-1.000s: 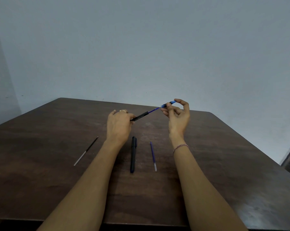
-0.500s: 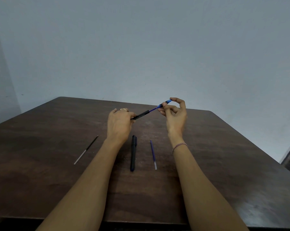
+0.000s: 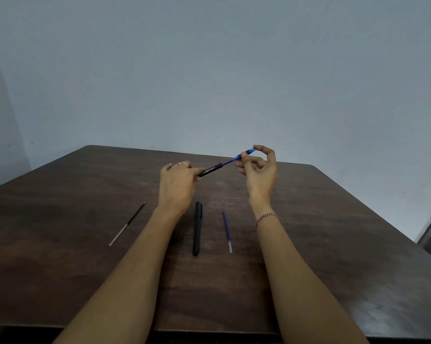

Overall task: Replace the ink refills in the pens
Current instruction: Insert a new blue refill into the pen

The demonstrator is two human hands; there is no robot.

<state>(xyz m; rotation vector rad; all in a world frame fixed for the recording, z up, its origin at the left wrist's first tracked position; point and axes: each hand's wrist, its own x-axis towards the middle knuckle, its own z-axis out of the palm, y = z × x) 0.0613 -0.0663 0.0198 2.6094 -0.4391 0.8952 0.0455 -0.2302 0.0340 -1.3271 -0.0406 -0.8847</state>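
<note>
The left hand gripped the black barrel; right fingertips pinched the blue tip section, refill bridging them along one axis.

I count two pens — one black pen lying on the surface, and one pen barrel held up with its blue tip section pulled apart. Three refills: a blue one on the surface, a black one off to the left, and one blue refill showing between the barrel and the tip. Two hands — my left, my right.
</note>
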